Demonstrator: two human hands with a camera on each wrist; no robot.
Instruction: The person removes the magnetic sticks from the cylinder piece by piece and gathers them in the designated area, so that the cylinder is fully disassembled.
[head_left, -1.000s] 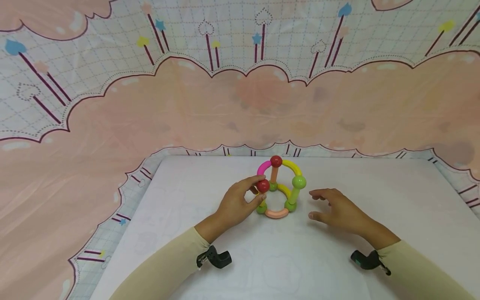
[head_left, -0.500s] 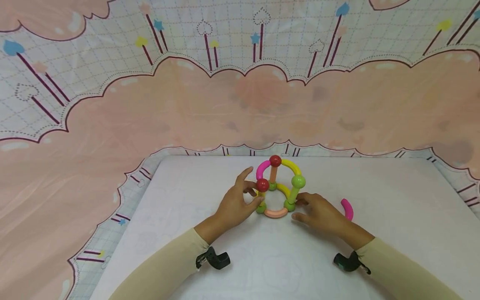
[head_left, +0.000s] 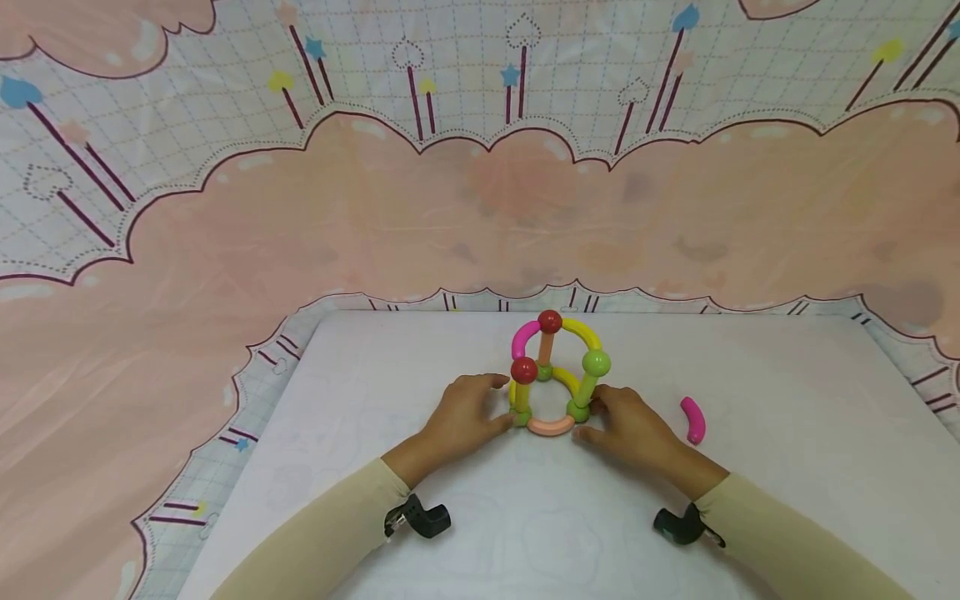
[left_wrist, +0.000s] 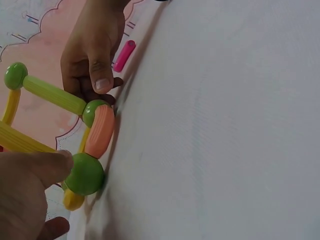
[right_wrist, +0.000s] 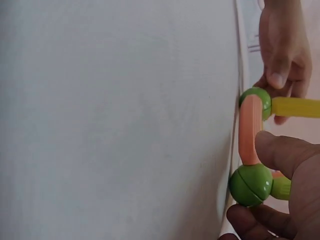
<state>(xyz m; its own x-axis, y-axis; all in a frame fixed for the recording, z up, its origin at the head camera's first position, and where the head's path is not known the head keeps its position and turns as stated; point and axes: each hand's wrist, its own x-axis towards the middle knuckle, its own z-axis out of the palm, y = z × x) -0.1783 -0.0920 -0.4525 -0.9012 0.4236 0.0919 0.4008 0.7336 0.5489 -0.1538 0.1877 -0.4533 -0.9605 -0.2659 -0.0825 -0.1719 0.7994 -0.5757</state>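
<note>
A frame of magnetic sticks and balls (head_left: 587, 390) stands upright on the white table in the head view. Red balls (head_left: 550, 322) and a light green ball (head_left: 596, 363) top its upright sticks; green balls and curved sticks form its base. My left hand (head_left: 459, 417) holds the lower left corner, with the thumb (left_wrist: 55, 167) at the front green ball (left_wrist: 85, 175). At the lower right corner my right hand (head_left: 637, 429) grips the frame, its thumb (right_wrist: 277, 149) by the orange curved stick (right_wrist: 250, 131) and fingertips behind the green ball (right_wrist: 250, 185).
A loose pink curved stick (head_left: 694, 421) lies on the white table (head_left: 795, 400) to the right of my right hand. Behind the table hangs a patterned pink and white cloth (head_left: 420, 217). Each wrist wears a black camera (head_left: 418, 517).
My left hand has slid down from the red ball to the base corner. The right hand has moved left to the frame, uncovering the pink stick. The frame stays almost in place.
</note>
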